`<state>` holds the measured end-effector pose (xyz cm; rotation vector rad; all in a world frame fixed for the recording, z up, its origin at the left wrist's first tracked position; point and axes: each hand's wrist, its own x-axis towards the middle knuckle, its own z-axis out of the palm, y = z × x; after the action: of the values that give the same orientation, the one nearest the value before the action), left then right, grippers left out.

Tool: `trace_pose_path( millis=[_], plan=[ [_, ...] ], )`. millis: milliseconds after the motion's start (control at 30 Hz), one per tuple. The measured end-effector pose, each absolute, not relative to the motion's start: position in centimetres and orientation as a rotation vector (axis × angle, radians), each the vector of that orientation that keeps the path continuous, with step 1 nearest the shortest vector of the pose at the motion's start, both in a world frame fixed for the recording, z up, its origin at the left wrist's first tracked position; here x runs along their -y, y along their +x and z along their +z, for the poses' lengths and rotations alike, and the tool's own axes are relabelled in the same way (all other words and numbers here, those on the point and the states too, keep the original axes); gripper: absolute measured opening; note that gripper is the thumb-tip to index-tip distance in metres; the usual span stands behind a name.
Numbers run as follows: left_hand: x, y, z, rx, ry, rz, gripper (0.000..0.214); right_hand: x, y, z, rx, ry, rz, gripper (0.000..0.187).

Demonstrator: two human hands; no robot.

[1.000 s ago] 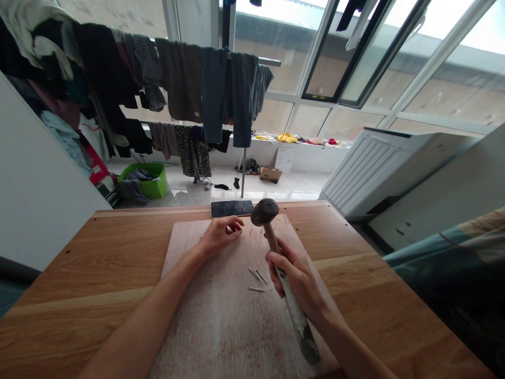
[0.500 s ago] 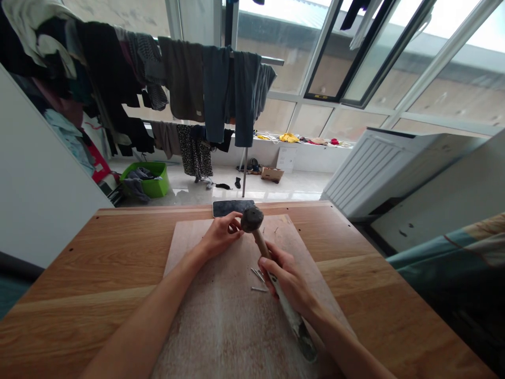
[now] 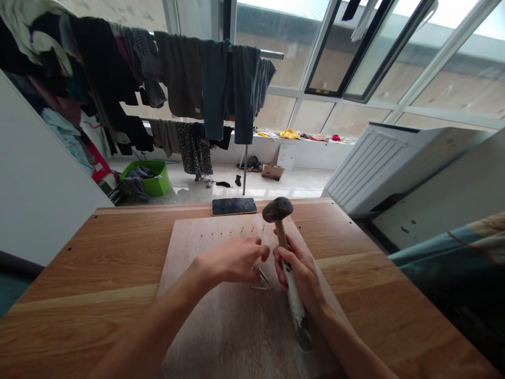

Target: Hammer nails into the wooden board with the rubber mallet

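Note:
My right hand (image 3: 298,266) is wrapped around the handle of a mallet (image 3: 278,210), its dark head raised over the board's right side. My left hand (image 3: 236,259) hovers over a wooden board (image 3: 213,326), fingers bent downward and apart, with nothing visible in them. Just below those fingers lie several loose nails (image 3: 259,287), partly covered by the hand. Near the board's far edge, thin nails (image 3: 253,229) stand upright. Left of them, small dark spots (image 3: 212,233) continue the row; whether these are holes or nail heads I cannot tell.
The board lies on a wood-grain table (image 3: 118,263). A phone (image 3: 234,206) rests at the table's far edge. Beyond are clothes on a drying rack (image 3: 272,54), a green basket (image 3: 155,179) and a cardboard box (image 3: 272,171). A white ribbed appliance (image 3: 359,163) stands at right.
My left hand has come back from the far nails toward the loose ones, uncovering the row and the phone. My right hand has shifted the mallet slightly rightward.

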<state>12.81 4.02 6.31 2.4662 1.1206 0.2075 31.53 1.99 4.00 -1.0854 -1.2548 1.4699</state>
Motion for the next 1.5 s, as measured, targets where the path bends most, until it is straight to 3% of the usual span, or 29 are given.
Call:
trace_pose_path(
  millis=[433, 700, 867, 1100, 1233, 1500],
  plan=[
    [-3.3, 13.5, 6.9, -1.135, 2.468, 0.093, 0.005, -1.8, 31.4, 4.2, 1.273, -1.088, 1.48, 0.026],
    [-3.7, 11.5, 8.0, -1.207, 2.373, 0.185, 0.015, -1.9, 31.3, 4.2, 1.253, -1.08, 1.491, 0.028],
    [-5.5, 8.2, 7.5, -1.293, 2.172, 0.482, 0.028, -2.0, 31.3, 3.9, 1.255, -1.067, 1.477, 0.027],
    [-7.9, 6.2, 3.4, -1.256, 1.676, 1.013, 0.019, -1.9, 31.2, 3.8, 1.242, -1.045, 1.495, 0.037],
    [-8.1, 5.8, 2.4, -1.282, 1.687, 0.955, 0.018, -1.7, 31.3, 3.7, 1.254, -1.054, 1.498, 0.046],
    [-8.2, 5.1, 2.3, -1.427, 1.958, 0.831, 0.01, -1.8, 31.2, 3.6, 1.249, -1.049, 1.503, 0.045]
  ],
)
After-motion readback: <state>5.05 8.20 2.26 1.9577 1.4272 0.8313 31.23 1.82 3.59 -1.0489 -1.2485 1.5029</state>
